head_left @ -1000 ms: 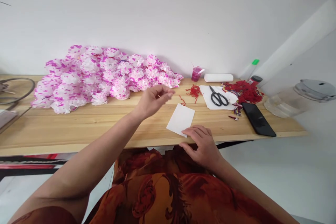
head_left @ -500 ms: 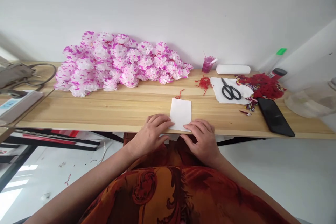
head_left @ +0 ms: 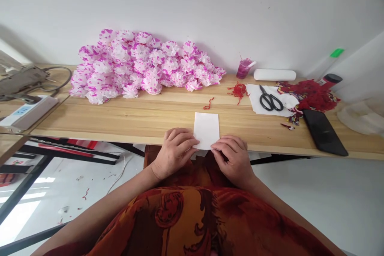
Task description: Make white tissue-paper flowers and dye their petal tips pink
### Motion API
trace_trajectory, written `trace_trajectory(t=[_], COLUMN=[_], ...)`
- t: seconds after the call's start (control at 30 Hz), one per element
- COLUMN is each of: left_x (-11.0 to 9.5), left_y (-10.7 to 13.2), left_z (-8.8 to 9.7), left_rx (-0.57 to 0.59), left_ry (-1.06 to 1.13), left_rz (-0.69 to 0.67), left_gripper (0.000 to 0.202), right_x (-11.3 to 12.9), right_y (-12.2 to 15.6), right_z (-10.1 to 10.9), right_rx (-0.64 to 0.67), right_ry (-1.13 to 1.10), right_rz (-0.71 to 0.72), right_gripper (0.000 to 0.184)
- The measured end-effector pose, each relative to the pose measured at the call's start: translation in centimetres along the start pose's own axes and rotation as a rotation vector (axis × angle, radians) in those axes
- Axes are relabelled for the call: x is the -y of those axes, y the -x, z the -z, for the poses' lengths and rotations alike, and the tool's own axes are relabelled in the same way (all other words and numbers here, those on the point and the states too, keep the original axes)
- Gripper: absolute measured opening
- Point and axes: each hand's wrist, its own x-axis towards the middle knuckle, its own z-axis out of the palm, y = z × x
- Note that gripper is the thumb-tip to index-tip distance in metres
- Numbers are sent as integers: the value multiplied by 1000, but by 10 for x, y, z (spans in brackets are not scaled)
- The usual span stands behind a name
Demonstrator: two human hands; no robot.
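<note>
Both left grip and right grip pinch white paper, while a white stick pokes from a purple cup

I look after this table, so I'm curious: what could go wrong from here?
The left hand and right hand hold the white paper by its near corners; an uneven tug might crease it. The phone reaches the front edge of the table, so a bump could knock it off.
</note>
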Motion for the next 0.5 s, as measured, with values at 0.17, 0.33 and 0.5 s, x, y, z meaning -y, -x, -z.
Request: trace_trajectory(t=[0.17, 0.33, 0.5], left_x=[0, -1, -4], left_y=[1, 4, 2], left_z=[0, -2, -2], left_rx=[-28, -37, -30], left_ry=[-10, 4, 13], left_rz=[-32, -12, 11], left_gripper=[13, 14, 8], right_x=[-1, -1, 0], right_y=[1, 2, 2], right_z=[-6, -7, -7], right_rx=[7, 14, -33], right_ry=[34, 31, 26], right_rz=[19, 4, 35], right_gripper=[16, 8, 14])
